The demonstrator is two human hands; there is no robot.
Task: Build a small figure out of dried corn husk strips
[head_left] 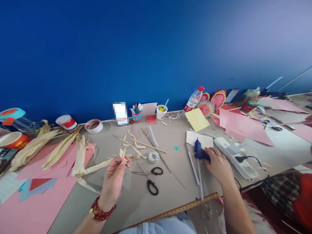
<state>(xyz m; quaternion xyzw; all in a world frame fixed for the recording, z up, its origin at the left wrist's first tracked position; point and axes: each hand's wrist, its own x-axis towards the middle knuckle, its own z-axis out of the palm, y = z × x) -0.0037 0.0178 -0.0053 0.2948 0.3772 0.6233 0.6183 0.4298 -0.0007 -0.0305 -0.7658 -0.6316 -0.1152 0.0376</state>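
Note:
My left hand (117, 170), with a red bead bracelet at the wrist, pinches a small pale corn-husk flower (123, 156) between thumb and fingers. On the right, my right hand (219, 164) is wrapped round the handle of a blue glue gun (200, 151), whose nozzle points up and away over a white card (192, 138). Black-handled scissors (152, 188) lie open on the table between my hands. Beyond them are a roll of clear tape (153, 157), thin sticks (148, 146) and strips of husk (134, 149).
Dried husks (79, 159) and pink paper (58, 159) cover the left side. A white power strip (237, 159) lies beside my right hand. Along the blue wall stand a bottle (193, 100), a pen cup (136, 116) and a white tape roll (94, 126). Someone's checked sleeve shows at lower right.

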